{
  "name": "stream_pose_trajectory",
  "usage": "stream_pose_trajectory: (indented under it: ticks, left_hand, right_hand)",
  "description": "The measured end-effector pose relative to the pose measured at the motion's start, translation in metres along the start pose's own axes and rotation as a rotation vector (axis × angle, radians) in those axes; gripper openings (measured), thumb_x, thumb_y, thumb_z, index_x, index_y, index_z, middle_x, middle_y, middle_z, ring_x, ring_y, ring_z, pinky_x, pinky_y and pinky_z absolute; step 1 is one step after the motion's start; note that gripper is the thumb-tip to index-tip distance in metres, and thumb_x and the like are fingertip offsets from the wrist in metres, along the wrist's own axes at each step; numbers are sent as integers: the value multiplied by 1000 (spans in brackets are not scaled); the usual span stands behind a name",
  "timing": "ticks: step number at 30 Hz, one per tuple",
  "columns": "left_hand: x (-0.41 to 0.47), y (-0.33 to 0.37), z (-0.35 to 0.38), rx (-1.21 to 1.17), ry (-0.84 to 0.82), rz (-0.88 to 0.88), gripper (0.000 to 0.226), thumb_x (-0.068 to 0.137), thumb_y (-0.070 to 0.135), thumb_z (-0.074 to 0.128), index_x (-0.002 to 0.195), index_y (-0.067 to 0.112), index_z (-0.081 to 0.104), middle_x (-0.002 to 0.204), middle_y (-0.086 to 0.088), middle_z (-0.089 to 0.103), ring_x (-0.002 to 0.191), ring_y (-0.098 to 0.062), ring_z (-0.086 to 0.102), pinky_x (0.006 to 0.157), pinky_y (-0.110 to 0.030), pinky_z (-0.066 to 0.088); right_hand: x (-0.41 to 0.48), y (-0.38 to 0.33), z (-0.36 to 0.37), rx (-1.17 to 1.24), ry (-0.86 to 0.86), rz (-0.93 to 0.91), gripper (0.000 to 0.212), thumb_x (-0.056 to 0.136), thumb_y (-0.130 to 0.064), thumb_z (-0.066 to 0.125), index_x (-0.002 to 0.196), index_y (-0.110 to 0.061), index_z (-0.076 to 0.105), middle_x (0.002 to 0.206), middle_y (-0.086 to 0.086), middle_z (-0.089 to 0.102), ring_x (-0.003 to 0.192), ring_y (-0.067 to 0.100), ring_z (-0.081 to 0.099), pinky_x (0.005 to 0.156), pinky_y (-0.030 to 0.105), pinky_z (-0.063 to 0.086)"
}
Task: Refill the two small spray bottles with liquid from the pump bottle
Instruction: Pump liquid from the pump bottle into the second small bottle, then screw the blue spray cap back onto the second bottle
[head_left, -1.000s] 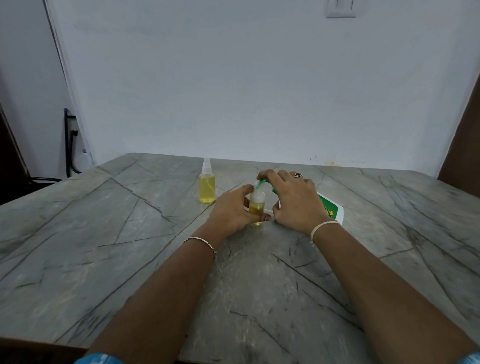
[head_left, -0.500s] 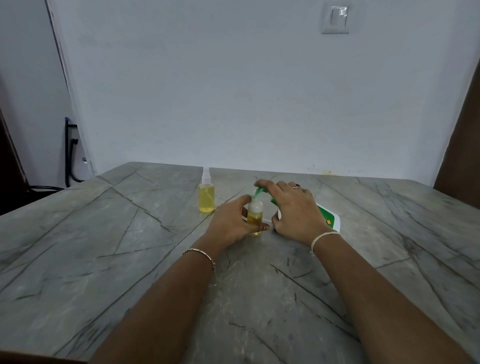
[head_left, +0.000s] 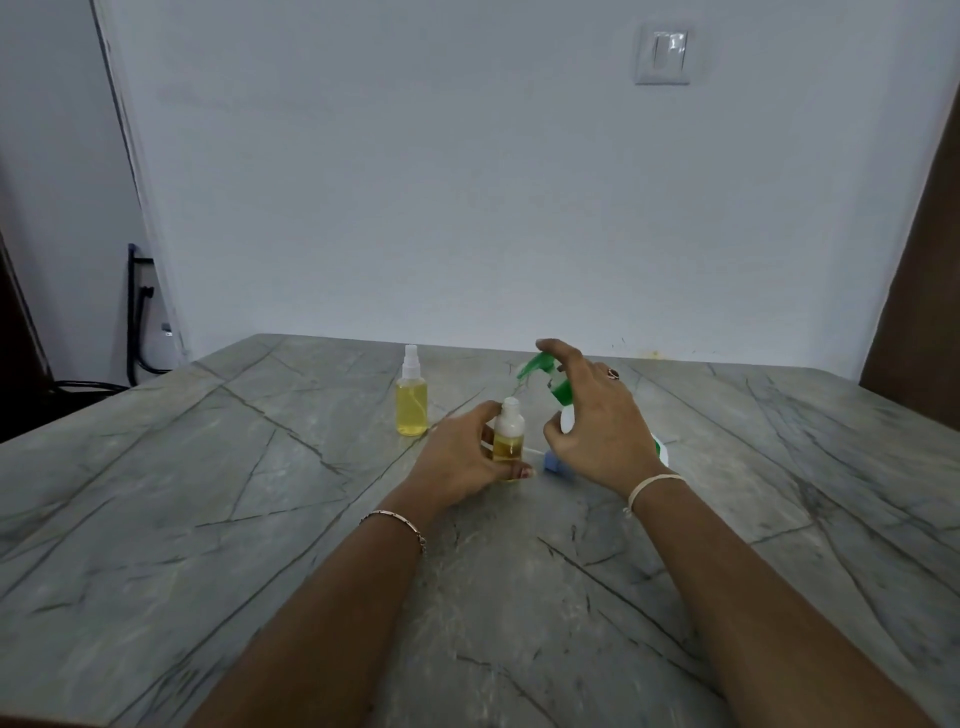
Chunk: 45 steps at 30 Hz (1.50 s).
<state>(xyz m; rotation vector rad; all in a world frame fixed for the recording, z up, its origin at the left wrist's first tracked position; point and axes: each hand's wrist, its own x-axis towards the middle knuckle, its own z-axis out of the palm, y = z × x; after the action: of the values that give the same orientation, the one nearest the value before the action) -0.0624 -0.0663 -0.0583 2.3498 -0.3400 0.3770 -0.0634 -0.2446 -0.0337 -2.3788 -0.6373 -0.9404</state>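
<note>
Gripping the uncapped spray bottle (head_left: 508, 431) upright with left hand (head_left: 462, 462), fingers (head_left: 480, 418) curled round it; clasping the tilted pump bottle (head_left: 560, 388) in right hand (head_left: 597, 421), toward the counter's (head_left: 260, 493) far edge.

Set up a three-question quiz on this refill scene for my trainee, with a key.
1. True or false: a hand holds the capped spray bottle.
2. What does the left hand grip?
A. the capped spray bottle
B. the uncapped small bottle
C. nothing
3. Short answer: which bottle does the right hand grip?

Key:
1. False. It stands alone on the table, apart from both hands.
2. B
3. The pump bottle, with a finger over its green head.
</note>
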Motion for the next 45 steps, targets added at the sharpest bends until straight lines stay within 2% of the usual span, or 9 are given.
stream_pose_trajectory:
  ticks: [4,8,15,23,25,29,38,43,45]
  left_hand:
    - [0,0,1,3,-3,1,86,69,45,82,142,25,41,129,-1,61,110,-18,59,96,-35,51]
    - [0,0,1,4,11,3,86,72,43,80,144,23,38,132,-3,59,110,-18,59,94,-31,50]
    - [2,-1,4,-55,23,-2,77,70,39,83,134,21,44,127,-4,61,105,-16,62,92,-31,52]
    - [2,-1,4,-101,42,-9,74,68,36,85,129,18,49,123,-4,63,102,-17,64,89,-31,54]
    - [1,0,4,-94,42,-7,74,68,35,85,131,17,50,123,-4,63,101,-16,63,88,-28,53]
    - [1,1,4,-64,28,-22,75,70,36,83,134,15,50,127,-5,62,108,-19,61,97,-37,51]
    - [-4,3,1,-47,46,-36,70,70,34,84,130,14,54,123,-5,64,101,-15,61,92,-30,51]
    - [-5,0,-1,-37,66,-53,69,71,35,83,129,13,54,125,-4,62,104,-17,61,92,-30,51]
    - [-5,-1,-2,-38,73,-49,67,71,34,84,128,14,55,123,-3,63,100,-15,61,91,-30,52]
  right_hand:
    - [1,4,0,70,59,48,82,76,-10,68,144,-35,29,111,-9,50,99,12,48,91,32,48]
    - [4,8,-3,181,148,131,82,77,-6,71,144,-34,33,128,-4,53,107,13,49,91,24,42]
    - [4,24,-8,395,349,273,76,82,-1,64,140,-37,31,111,0,58,96,21,60,87,42,54]
    - [6,35,-4,491,442,327,71,91,-11,65,146,-32,24,136,6,52,118,20,55,103,41,48]
    - [6,36,-4,486,438,325,73,90,-12,67,146,-31,23,139,5,50,121,19,53,105,41,47]
    - [4,37,-4,451,428,308,81,86,-13,72,149,-26,22,146,2,43,126,20,48,110,39,42]
    - [2,35,-5,358,435,305,96,79,-21,79,154,-17,19,151,4,35,137,21,35,110,28,27]
    - [3,30,-10,134,480,343,95,82,-46,72,155,-22,15,159,9,19,148,27,13,115,43,15]
    - [3,21,-14,79,554,329,89,84,-50,66,154,-25,17,159,8,19,147,28,13,113,48,17]
